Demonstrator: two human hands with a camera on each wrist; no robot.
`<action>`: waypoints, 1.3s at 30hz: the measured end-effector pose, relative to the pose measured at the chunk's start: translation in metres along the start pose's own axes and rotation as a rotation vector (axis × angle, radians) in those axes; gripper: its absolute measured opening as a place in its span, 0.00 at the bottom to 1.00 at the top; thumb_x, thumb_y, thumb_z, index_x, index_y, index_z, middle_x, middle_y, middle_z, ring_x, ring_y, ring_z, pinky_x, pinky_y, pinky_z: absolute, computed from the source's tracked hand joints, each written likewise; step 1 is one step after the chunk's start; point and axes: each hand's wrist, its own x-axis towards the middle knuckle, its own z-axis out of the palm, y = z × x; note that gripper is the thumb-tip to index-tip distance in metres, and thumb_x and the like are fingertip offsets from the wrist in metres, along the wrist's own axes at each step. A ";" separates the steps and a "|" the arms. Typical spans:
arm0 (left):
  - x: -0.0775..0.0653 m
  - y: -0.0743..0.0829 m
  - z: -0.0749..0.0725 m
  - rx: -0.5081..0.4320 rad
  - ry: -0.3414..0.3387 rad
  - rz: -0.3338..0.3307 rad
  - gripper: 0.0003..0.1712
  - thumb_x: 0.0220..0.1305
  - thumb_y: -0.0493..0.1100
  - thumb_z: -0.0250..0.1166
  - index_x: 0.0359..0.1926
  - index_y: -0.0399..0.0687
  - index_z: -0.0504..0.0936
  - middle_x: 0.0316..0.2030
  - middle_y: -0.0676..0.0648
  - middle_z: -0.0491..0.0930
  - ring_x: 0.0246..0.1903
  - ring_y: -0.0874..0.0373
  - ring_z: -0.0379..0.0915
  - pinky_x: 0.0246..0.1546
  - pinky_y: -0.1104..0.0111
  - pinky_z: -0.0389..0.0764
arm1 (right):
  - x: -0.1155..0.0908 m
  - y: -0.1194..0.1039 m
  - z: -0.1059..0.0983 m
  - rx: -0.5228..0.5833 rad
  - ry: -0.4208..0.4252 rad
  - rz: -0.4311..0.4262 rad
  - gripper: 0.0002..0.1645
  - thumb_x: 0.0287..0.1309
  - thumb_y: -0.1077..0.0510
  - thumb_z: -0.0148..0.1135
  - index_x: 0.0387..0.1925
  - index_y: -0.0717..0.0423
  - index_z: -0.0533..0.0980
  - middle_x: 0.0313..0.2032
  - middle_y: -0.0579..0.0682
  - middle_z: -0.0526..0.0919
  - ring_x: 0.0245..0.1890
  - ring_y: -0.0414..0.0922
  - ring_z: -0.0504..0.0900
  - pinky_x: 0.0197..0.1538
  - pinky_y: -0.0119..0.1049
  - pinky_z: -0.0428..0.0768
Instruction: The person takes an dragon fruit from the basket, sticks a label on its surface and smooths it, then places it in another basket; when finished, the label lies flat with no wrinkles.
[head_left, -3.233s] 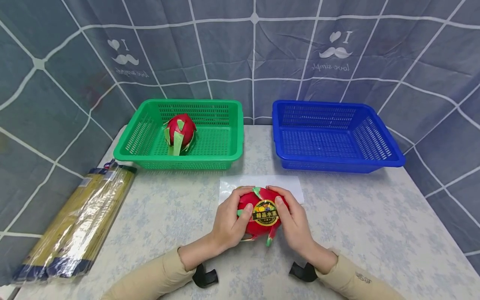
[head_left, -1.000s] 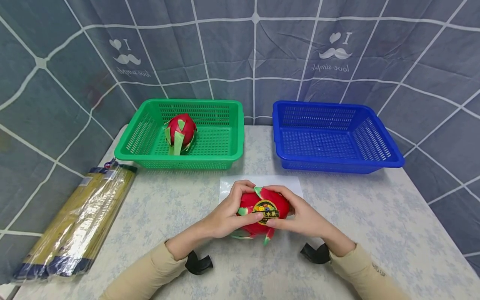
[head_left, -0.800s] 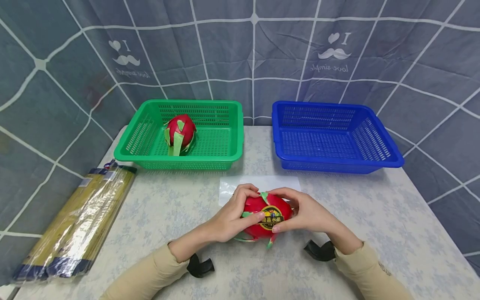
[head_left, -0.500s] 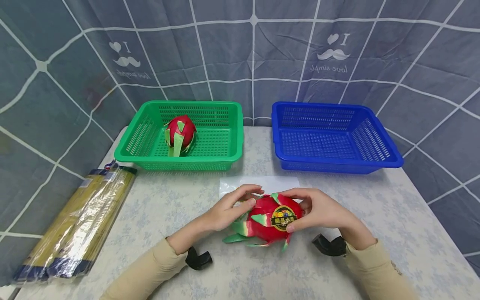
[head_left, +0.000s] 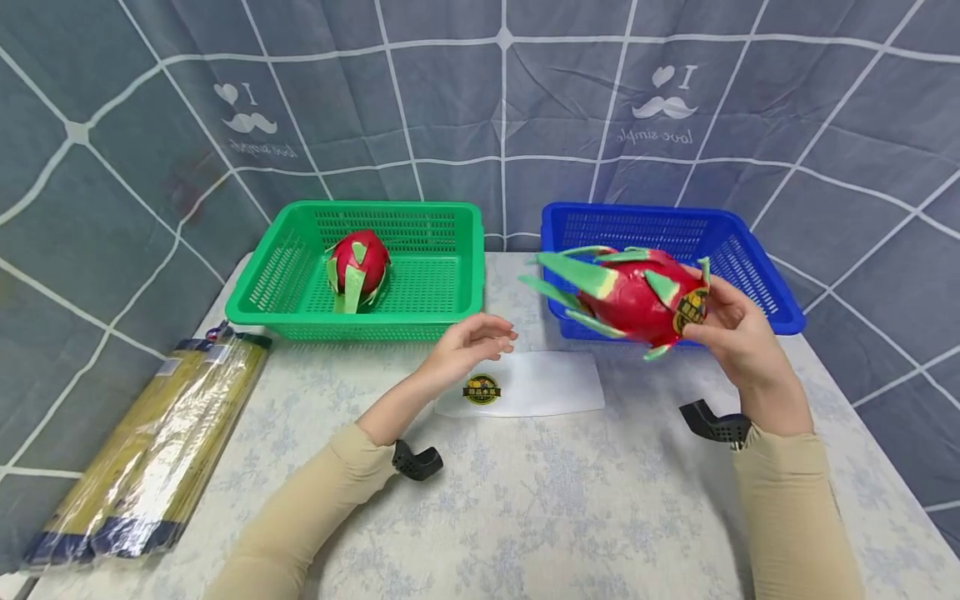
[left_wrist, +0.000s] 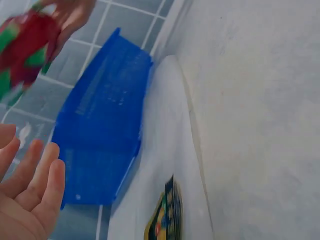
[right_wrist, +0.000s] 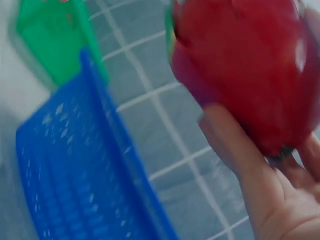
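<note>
Head view: nearest me, my two beige sleeves reach over the pale floral desk. My left hand hovers by a white sheet, fingers loosely bent and apart, gripping nothing. The sheet lies flat, probably so that its one visible round black-and-gold sticker stays easy to reach.

My right hand pinches a red dragon fruit at its blunt, stickered end, thumb in front and fingers behind. Gripping there leaves the long green leaves free, pointing left, and seems to spare them from bending. The fruit is in the air, across the front rim of the blue basket as I see it; I cannot tell how high.

Beyond, the green basket stands well to the left, holding a second dragon fruit, its high walls likely stopping any rolling.
</note>
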 end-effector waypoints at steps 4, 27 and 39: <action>0.026 -0.006 0.022 0.037 0.008 0.013 0.18 0.67 0.35 0.56 0.55 0.31 0.71 0.49 0.32 0.76 0.45 0.48 0.77 0.42 0.64 0.78 | 0.021 0.004 -0.009 -0.186 0.317 0.185 0.35 0.53 0.73 0.63 0.63 0.58 0.66 0.56 0.52 0.67 0.43 0.41 0.78 0.41 0.29 0.80; 0.072 -0.021 0.050 0.012 0.330 -0.054 0.17 0.57 0.42 0.69 0.47 0.41 0.82 0.40 0.44 0.83 0.36 0.57 0.79 0.36 0.71 0.77 | 0.079 0.038 -0.049 -0.835 0.262 0.658 0.59 0.50 0.41 0.68 0.69 0.65 0.46 0.65 0.65 0.53 0.57 0.58 0.63 0.40 0.30 0.79; 0.068 -0.019 0.055 0.036 0.331 -0.036 0.16 0.58 0.43 0.68 0.48 0.44 0.82 0.39 0.46 0.84 0.35 0.57 0.79 0.37 0.68 0.78 | 0.072 0.037 -0.043 -1.225 0.082 0.709 0.57 0.48 0.33 0.65 0.64 0.70 0.56 0.61 0.71 0.61 0.58 0.65 0.62 0.59 0.59 0.64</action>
